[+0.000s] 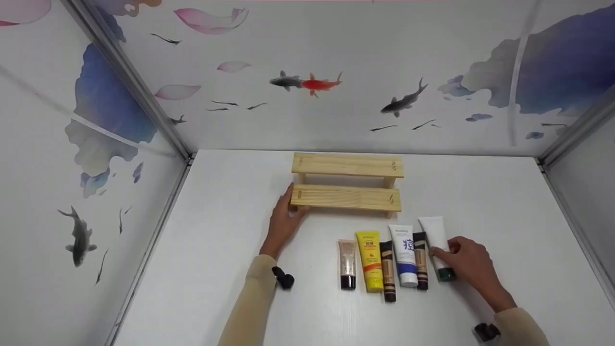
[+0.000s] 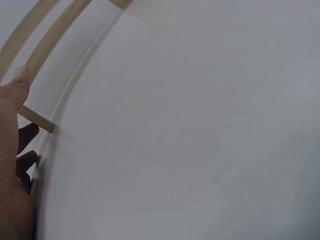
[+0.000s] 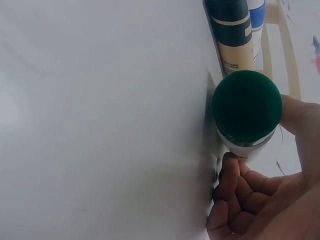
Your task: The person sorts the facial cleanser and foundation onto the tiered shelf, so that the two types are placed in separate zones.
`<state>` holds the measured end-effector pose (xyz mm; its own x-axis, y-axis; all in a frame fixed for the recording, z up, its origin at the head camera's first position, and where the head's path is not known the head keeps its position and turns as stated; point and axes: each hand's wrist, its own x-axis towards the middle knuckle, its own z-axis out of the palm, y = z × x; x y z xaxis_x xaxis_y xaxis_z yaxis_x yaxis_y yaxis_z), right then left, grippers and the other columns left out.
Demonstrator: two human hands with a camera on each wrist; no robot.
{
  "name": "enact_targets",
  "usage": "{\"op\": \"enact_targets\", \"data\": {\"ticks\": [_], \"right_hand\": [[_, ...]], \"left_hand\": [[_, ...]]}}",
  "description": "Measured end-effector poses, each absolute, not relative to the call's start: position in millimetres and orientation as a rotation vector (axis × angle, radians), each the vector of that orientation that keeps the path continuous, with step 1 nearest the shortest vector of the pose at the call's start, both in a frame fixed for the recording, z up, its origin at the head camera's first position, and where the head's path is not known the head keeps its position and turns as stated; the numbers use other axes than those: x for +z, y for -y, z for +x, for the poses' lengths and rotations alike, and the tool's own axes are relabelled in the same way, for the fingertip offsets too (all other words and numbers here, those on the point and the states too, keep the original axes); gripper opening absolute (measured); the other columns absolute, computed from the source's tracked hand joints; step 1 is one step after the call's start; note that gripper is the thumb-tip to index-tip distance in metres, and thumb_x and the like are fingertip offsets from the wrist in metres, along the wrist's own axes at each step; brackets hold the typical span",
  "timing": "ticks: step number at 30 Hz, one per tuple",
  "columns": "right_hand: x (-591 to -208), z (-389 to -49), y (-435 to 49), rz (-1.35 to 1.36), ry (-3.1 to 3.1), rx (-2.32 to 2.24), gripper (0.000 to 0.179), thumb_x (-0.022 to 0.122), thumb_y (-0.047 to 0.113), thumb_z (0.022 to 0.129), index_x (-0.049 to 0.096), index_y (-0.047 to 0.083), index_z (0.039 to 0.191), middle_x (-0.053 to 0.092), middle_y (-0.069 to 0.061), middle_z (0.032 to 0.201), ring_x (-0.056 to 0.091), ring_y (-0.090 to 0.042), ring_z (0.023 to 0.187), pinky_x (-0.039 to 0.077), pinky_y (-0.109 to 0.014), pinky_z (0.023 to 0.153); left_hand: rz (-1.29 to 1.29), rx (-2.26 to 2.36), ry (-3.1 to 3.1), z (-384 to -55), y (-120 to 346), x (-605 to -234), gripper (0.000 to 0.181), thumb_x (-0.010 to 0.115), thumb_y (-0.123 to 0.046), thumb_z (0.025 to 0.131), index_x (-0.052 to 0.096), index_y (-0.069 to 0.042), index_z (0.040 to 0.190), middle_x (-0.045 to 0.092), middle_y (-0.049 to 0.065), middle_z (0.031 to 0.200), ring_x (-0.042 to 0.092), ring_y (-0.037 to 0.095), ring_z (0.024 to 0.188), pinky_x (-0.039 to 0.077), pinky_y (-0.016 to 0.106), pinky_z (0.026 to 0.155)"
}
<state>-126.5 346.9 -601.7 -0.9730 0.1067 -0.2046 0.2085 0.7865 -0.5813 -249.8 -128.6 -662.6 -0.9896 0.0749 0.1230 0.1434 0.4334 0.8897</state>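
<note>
Nearest, right hand: thumb and fingers pinching the green-capped tube, which lies at the row's right end on the white table.
Row beside it: two brown tubes, a blue-and-white tube, a yellow tube, a beige tube.
Left hand: gripping the front step's left end.
Wooden rack: two steps, beyond the tubes.
Back wall: painted fish, from where I stand.

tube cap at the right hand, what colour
The cap is dark green, clearest in the right wrist view.
</note>
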Motion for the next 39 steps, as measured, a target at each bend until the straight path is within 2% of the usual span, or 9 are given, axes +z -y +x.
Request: {"op": "enact_targets", "data": {"ticks": [8,14,21,27,39], "right_hand": [[-592,-133,-350,0.268,-2.862,-0.991,0.076,0.081,0.049,0.099,0.064,-0.018,0.129,0.072,-0.029,0.109,0.062,-0.033,0.092,0.052,-0.035,0.07],[-587,-138,-350,0.27,-2.892,-1.071,0.072,0.083,0.045,0.099,0.065,-0.017,0.129,0.072,-0.029,0.108,0.062,-0.034,0.092,0.053,-0.035,0.068],[-578,-144,-344,0.296,-2.953,-1.124,0.067,0.083,0.042,0.1,0.065,-0.014,0.133,0.072,-0.028,0.112,0.063,-0.034,0.094,0.055,-0.028,0.068],[-567,-151,-340,0.231,-3.034,-1.158,0.062,0.084,0.037,0.1,0.065,-0.011,0.133,0.071,-0.026,0.11,0.062,-0.034,0.095,0.052,-0.022,0.067],[-552,-168,-321,0.12,-3.114,-1.269,0.058,0.088,0.033,0.097,0.067,-0.009,0.132,0.072,-0.024,0.111,0.063,-0.034,0.099,0.048,-0.018,0.071]], "left_hand": [[-0.195,-1.627,2.6,-250,129,-662,0.094,0.072,-0.059,0.104,0.026,-0.023,0.177,0.04,0.008,0.176,0.039,0.028,0.16,0.033,0.052,0.13],[-0.185,-1.617,2.604,-250,130,-661,0.094,0.072,-0.06,0.103,0.027,-0.023,0.177,0.038,0.009,0.177,0.035,0.029,0.163,0.031,0.05,0.131],[-0.186,-1.592,2.611,-249,128,-658,0.094,0.071,-0.06,0.104,0.026,-0.021,0.177,0.039,0.011,0.176,0.038,0.03,0.161,0.033,0.052,0.129],[-0.17,-1.596,2.621,-248,127,-658,0.094,0.071,-0.059,0.104,0.027,-0.02,0.177,0.038,0.01,0.176,0.037,0.03,0.162,0.032,0.052,0.131],[-0.173,-1.601,2.616,-249,128,-661,0.095,0.07,-0.062,0.103,0.026,-0.021,0.177,0.036,0.007,0.178,0.033,0.027,0.164,0.028,0.049,0.133]]}}
